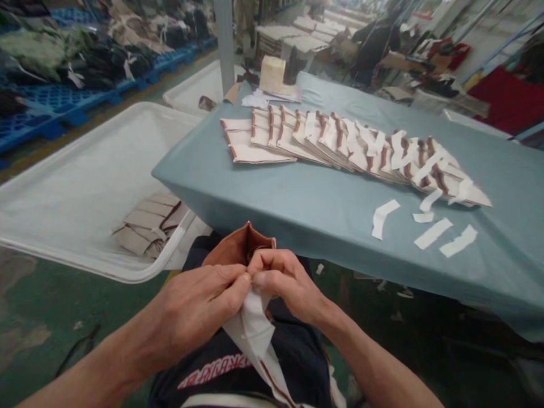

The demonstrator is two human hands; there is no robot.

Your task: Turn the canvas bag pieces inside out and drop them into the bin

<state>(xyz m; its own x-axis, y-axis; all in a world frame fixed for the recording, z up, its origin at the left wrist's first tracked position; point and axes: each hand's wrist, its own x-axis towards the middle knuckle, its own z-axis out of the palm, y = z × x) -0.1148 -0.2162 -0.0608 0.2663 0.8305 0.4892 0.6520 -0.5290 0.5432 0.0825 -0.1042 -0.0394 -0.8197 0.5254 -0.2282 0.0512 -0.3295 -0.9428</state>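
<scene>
Close to my lap I hold a cream fabric piece with a brown lining [229, 245]. My left hand [199, 303] pinches it from the left, thumb and forefinger pressed together at the middle of the piece. Right against those fingertips, my right hand [287, 280] grips the same spot with bent fingers. The brown side stands up beyond my hands, and a white cloth part [257, 328] hangs down toward my lap. What lies exactly between the fingertips is hidden. Ahead on the table is an overlapping row of cream panels [261, 152] with brown edging, with several white strips [433, 233] on and near it.
The table [263, 192] has a blue-grey cover. At its far end stands a yellowish block [272, 73] by some papers. To the left, a white bin [85, 153] contains folded cream pieces [148, 224]. Blue pallets [46, 122] with dark bundles line the left; a grey post [224, 45] rises behind.
</scene>
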